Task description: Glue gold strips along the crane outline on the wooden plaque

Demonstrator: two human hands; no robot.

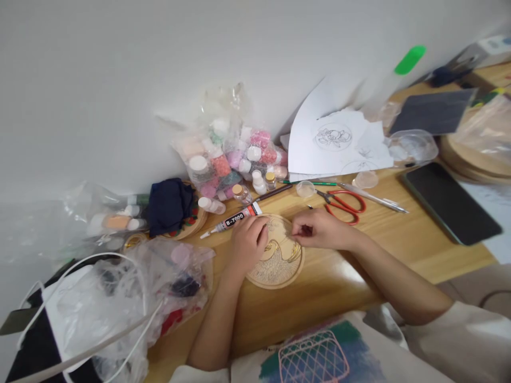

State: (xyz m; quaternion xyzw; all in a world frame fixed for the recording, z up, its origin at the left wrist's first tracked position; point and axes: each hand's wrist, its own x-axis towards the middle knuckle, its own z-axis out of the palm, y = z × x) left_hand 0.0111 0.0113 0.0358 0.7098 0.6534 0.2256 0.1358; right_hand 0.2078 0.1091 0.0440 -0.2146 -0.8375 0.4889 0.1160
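Observation:
A round wooden plaque (279, 271) lies flat on the table, with gold curved lines and a pale textured patch across its lower part. My left hand (248, 242) rests over the plaque's left edge, its fingers curled and close together; whatever may be under the fingertips is hidden. At the plaque's upper right edge, my right hand (319, 229) is closed in a pinch, and anything between thumb and finger is too small to make out. Just behind my left hand lies a glue tube (235, 218) marked B-7000. Red-handled pliers (345, 205) lie beyond my right hand.
Small bottles (241, 194) and bags of coloured beads (223, 159) stand against the wall. Sketched paper sheets (339, 143) lean behind. A phone (451, 202) and a silver pen (375, 198) lie to the right. Plastic bags (107, 303) and a white cable crowd the left.

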